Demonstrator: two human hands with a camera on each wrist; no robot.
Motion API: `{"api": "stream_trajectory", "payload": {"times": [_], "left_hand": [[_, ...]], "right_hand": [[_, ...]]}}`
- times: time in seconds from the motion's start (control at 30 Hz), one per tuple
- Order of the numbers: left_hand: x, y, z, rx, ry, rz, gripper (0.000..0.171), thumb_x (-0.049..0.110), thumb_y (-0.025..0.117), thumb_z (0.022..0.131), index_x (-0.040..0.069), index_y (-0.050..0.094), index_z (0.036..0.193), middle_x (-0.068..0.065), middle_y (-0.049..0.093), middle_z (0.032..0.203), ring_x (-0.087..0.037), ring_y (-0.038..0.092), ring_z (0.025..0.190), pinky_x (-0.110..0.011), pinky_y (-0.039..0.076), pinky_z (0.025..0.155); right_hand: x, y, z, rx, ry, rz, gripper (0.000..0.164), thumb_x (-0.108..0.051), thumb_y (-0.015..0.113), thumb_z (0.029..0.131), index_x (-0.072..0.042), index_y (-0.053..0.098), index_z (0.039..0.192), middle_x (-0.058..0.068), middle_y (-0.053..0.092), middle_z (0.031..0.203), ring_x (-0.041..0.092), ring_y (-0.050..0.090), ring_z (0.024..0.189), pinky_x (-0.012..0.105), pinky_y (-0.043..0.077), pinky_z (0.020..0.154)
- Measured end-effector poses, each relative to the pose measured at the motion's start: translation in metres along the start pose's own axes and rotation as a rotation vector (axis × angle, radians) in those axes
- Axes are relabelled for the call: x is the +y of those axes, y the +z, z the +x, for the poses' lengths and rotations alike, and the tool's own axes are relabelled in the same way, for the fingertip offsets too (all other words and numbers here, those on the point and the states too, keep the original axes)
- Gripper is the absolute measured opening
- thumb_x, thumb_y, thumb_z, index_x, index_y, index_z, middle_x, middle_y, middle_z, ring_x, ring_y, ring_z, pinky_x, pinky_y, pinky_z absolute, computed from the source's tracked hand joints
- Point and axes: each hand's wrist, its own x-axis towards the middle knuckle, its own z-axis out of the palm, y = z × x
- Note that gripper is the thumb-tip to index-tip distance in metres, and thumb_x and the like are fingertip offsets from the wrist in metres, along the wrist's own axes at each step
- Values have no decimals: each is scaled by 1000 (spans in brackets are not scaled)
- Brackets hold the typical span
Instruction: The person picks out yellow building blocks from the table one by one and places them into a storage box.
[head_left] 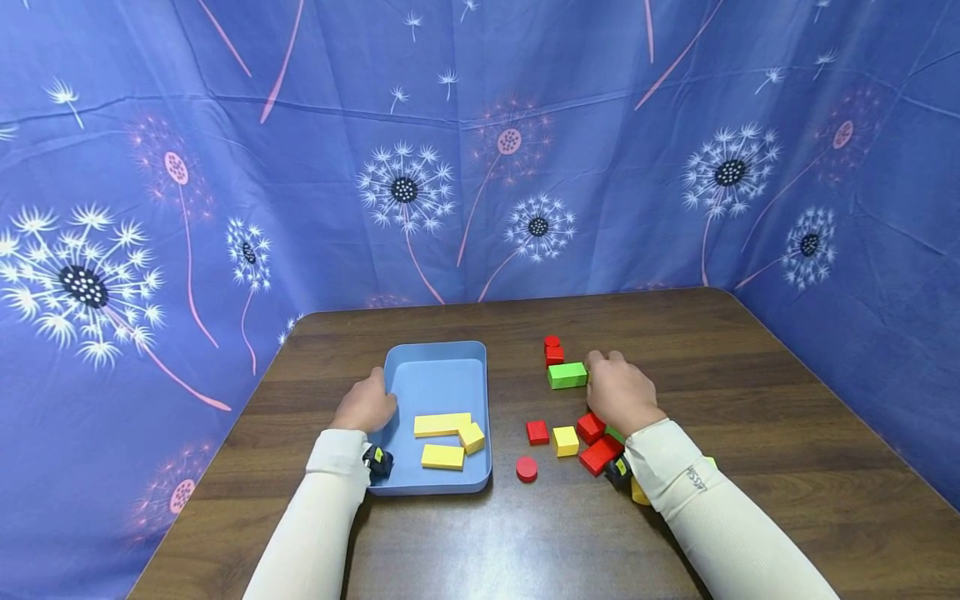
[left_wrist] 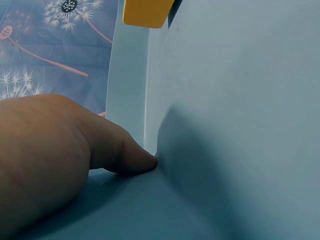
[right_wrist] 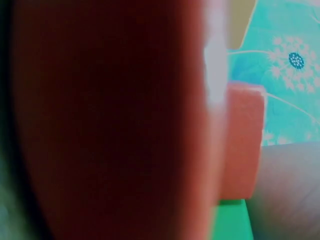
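My left hand (head_left: 365, 403) grips the left rim of a light blue tray (head_left: 437, 490). In the left wrist view its thumb (left_wrist: 127, 152) presses against the tray's inner side. Yellow blocks lie in the tray, among them a long one (head_left: 435, 426) and a shorter one (head_left: 442, 457). My right hand (head_left: 622, 392) reaches down among loose blocks, beside a green block (head_left: 567, 376). A sliver of yellow shows by its fingertips, and what they touch is hidden. The right wrist view is mostly blocked by a dark red blur, with a red block (right_wrist: 243, 140) behind it.
Near the right wrist lie red blocks (head_left: 600, 455) and a yellow cube (head_left: 566, 442). A small red block (head_left: 537, 432) and a red round piece (head_left: 527, 469) are closer to the tray. Another red block (head_left: 554, 357) stands farther back. Blue patterned cloth (head_left: 480, 150) surrounds the table.
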Motion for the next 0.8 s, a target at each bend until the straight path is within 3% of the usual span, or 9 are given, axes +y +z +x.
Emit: {"api": "stream_trajectory", "payload": {"times": [0.6,0.8], "left_hand": [[-1,1,1,-9,-11,-14,60,16,47,93,-7,21,142,-30,43,134,-42,48,113,-61,44,90],[-2,2,2,-9,-6,-9,62,16,46,93,-8,20,143,-30,42,135,-41,47,114,-61,44,90]], "right_hand": [[0,1,2,35,-6,29,30,-11,62,78,-11,62,108,11,56,92,25,54,62,43,47,43],[0,0,2,90,-24,12,27,-11,63,77,-12,62,104,10,55,89,25,54,60,44,48,42]]}}
